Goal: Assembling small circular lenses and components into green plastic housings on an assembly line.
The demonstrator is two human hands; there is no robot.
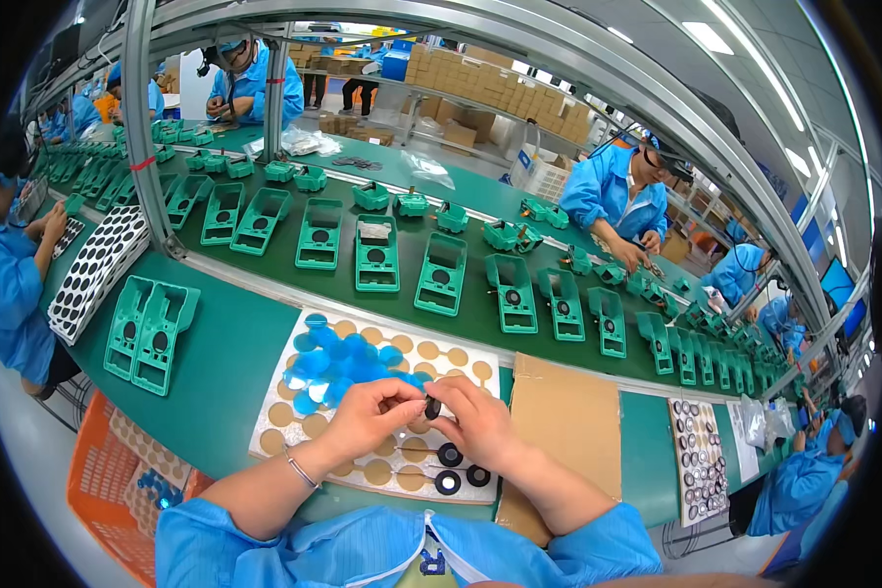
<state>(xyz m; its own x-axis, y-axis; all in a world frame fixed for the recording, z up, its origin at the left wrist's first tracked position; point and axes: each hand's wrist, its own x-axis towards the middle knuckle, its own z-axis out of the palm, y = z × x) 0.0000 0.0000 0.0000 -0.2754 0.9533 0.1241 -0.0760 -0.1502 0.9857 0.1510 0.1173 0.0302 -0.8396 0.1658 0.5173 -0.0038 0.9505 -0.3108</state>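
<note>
Both my hands meet over a pale board [269, 416] with rows of tan round cutouts. Between my fingertips is a small black round part [432, 408], seen nearly edge-on. My left hand [374, 416] pinches it from the left, and my right hand [478, 423] grips it from the right with thumb and fingers. A loose heap of translucent blue discs [338, 361] covers the board's far left part. Near my right wrist lie several black round parts [448, 482] with thin wires, some showing pale centres. My fingers partly hide the held part.
Right of the board lies brown cardboard [565, 421]; farther right, a tray [698, 461] holds round parts. Two green housings [149, 333] and dotted sheets [98, 274] sit left. Green housings line the conveyor [343, 284] ahead. A metal post [142, 127] rises far left; co-workers surround the line.
</note>
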